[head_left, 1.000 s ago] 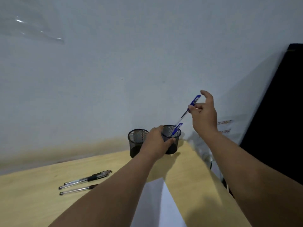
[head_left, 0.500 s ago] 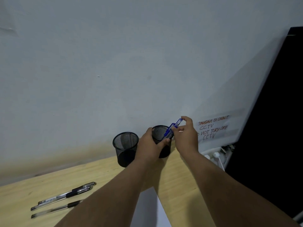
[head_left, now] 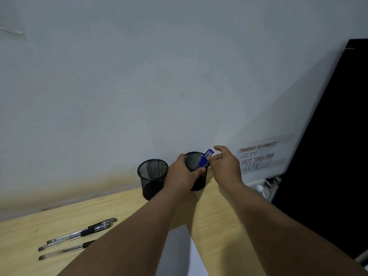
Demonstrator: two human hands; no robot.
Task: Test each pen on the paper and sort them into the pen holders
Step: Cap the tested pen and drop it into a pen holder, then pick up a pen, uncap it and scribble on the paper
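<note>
Two black mesh pen holders stand at the back of the wooden desk, by the wall. My left hand (head_left: 184, 173) grips the right holder (head_left: 196, 162), which has blue-capped pens (head_left: 205, 158) standing in it. The left holder (head_left: 153, 177) looks empty. My right hand (head_left: 226, 165) hovers just right of the blue pens with fingers spread and relaxed, holding nothing. Three black pens (head_left: 79, 235) lie on the desk at the left. A white sheet of paper (head_left: 177, 255) shows between my forearms, mostly hidden.
The wooden desk (head_left: 49, 226) ends at the right, just past my right arm. A handwritten notice (head_left: 257, 155) is taped to the wall at the right, above white cables and plugs (head_left: 262, 187). A black panel (head_left: 328, 146) fills the right side.
My right hand lowered the blue pen into the right holder and let go of it, fingers now spread. My left hand kept its grip on that holder.
</note>
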